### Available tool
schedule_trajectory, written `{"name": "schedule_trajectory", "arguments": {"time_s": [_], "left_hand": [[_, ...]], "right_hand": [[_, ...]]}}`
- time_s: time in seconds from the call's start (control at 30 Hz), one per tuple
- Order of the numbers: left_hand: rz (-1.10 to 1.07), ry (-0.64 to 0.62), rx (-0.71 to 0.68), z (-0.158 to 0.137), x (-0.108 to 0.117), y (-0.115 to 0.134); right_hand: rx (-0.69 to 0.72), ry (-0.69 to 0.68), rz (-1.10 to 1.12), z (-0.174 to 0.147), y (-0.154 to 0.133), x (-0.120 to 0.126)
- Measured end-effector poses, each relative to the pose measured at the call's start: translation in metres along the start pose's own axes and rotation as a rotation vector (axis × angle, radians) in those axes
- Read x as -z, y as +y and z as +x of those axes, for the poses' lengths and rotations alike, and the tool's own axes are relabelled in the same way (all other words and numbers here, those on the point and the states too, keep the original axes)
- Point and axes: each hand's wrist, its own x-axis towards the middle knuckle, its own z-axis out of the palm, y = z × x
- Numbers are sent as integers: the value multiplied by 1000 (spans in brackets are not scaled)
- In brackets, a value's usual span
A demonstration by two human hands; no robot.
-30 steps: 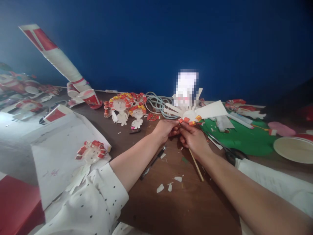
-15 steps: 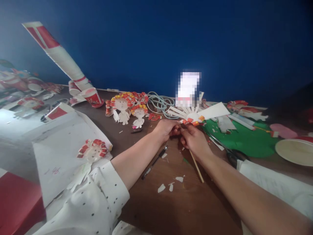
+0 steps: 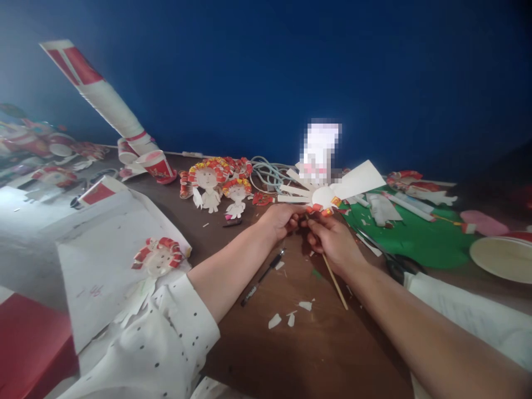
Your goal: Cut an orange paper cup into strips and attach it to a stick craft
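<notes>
A cut-open paper cup [image 3: 323, 196] fans out in front of my fingers, with long white strips around a round base and several curled red-and-yellow strips along its near edge. My left hand [image 3: 286, 219] pinches the near left side of it, fingers closed. Beside it, my right hand [image 3: 331, 237] is closed around a thin wooden stick [image 3: 337, 287], whose lower end points toward me. The stick's upper end meets the cup's near edge between my two hands. My fingertips partly hide where strip and stick touch.
A black pen [image 3: 262, 278] and white paper scraps [image 3: 274, 321] lie on the brown table. Finished paper dolls [image 3: 210, 188] stand left of a coiled cable [image 3: 272, 176]. Scissors [image 3: 401, 266] rest by a green sheet [image 3: 436, 244]. Paper cups [image 3: 158, 166] are at the back left.
The cut paper cup has turned and tilted, its long strips shifting left and its wide flap swinging upward. My hands have barely moved and keep their grips.
</notes>
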Motion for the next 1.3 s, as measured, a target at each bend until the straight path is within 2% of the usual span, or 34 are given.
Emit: {"name": "schedule_trajectory", "arguments": {"time_s": [0.17,0.3,0.63,0.73,0.9,1.1,1.3], "left_hand": [[6,-24,-10,-3,-1,1],[11,-32,37,-4,-2,3],[-11,-156,37,1,11,4],[7,-197,23,3,14,4],[58,-173,-67,5,15,1],[111,-68,-130,2,9,-2],[91,-76,-92,-1,6,-3]], "right_hand": [[-13,4,63,-1,-1,-2],[-4,17,77,0,-1,-2],[-78,29,174,1,-9,-1],[-83,33,186,3,-9,2],[-80,23,182,5,-8,4],[-8,39,50,5,-3,3],[95,78,-257,4,0,7]]}}
